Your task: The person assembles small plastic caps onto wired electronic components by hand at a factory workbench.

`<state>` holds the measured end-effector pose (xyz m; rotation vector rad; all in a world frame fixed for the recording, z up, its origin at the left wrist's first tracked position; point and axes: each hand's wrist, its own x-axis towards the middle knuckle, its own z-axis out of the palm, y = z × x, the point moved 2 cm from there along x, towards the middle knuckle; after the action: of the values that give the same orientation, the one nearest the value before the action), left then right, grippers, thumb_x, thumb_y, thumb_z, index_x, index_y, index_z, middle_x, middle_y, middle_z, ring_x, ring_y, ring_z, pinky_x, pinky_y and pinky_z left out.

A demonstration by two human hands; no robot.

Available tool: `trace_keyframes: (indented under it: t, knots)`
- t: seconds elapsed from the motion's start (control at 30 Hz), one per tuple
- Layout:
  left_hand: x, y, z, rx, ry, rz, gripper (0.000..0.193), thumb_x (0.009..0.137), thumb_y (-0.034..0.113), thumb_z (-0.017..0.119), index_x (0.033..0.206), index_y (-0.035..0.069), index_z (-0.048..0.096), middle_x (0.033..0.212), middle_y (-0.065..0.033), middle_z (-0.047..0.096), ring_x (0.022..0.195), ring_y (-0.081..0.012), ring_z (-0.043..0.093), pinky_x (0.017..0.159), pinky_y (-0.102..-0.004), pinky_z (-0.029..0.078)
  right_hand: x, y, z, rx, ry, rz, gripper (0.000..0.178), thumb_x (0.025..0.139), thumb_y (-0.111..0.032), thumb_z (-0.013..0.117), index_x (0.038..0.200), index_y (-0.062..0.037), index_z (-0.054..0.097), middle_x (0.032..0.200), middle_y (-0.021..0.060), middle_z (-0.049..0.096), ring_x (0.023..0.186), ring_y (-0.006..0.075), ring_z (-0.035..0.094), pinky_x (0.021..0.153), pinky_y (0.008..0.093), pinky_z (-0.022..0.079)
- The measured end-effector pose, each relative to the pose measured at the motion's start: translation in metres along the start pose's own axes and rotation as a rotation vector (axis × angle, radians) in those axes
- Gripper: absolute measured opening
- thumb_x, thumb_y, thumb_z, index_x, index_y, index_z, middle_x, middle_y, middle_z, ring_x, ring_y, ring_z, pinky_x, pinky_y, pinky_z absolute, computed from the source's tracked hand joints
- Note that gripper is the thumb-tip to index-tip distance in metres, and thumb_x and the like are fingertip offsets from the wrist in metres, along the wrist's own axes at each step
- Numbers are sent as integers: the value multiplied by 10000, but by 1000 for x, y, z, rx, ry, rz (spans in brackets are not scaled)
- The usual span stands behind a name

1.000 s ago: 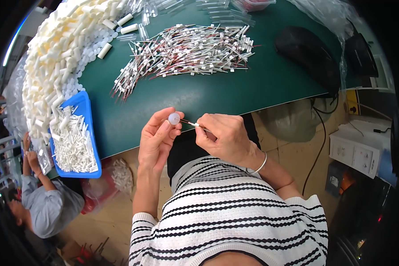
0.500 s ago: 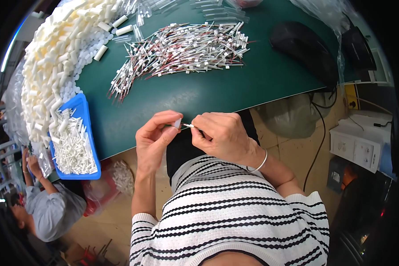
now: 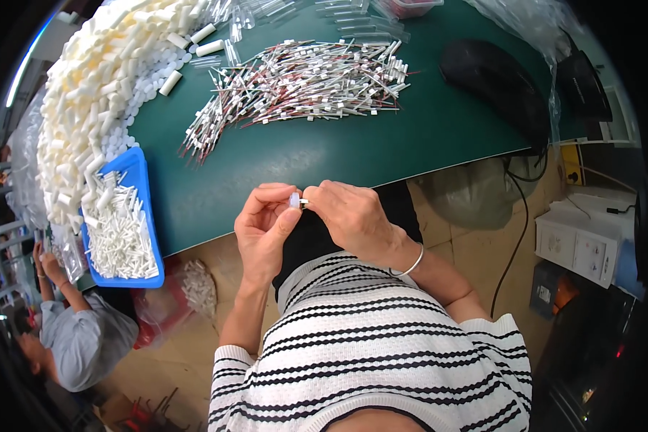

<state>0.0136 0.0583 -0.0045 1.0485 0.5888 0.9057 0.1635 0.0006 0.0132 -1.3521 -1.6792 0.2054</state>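
Observation:
Over the table's near edge, my left hand (image 3: 261,229) pinches a small white round cap (image 3: 294,199) between thumb and fingertips. My right hand (image 3: 356,219) is closed close beside it, gripping a small white piece with a dark end (image 3: 304,203) that meets or nearly meets the cap. My fingers hide most of this piece, so I cannot tell whether it is inside the cap. Farther off on the green table (image 3: 266,162) lies a pile of thin wire leads (image 3: 302,83), white and red, with small white connectors.
At left a blue tray (image 3: 153,237) holds small white tubes (image 3: 122,241). Behind it are heaped white cylinders (image 3: 72,137) and round white caps (image 3: 140,86). Clear tubes (image 3: 367,21) lie at the back, a black object (image 3: 486,79) at right. Another person (image 3: 90,338) sits at far left.
My two hands have come closer together. The gap between the cap and the small piece has narrowed to almost nothing, and the cap has turned slightly.

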Motion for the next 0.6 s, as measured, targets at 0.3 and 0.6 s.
trace_keyframes:
  t: [0.3, 0.6]
  knots:
    - [-8, 23, 1, 62, -86, 124, 281, 800, -44, 693, 1068, -19, 611, 1113, -97, 527, 992, -161, 530, 889, -291, 432, 7, -4, 7, 607, -77, 228, 58, 898, -47, 610, 924, 1, 629, 725, 63, 609, 582, 147, 555, 548, 270, 449]
    - [23, 96, -53, 666, -140, 27, 211, 775, 25, 709, 985, 47, 704, 974, -37, 680, 856, -138, 606, 809, -284, 483, 27, 5, 4, 1175, -461, 625, 180, 964, -108, 559, 1058, 24, 637, 887, 46, 644, 732, 67, 554, 673, 200, 470]
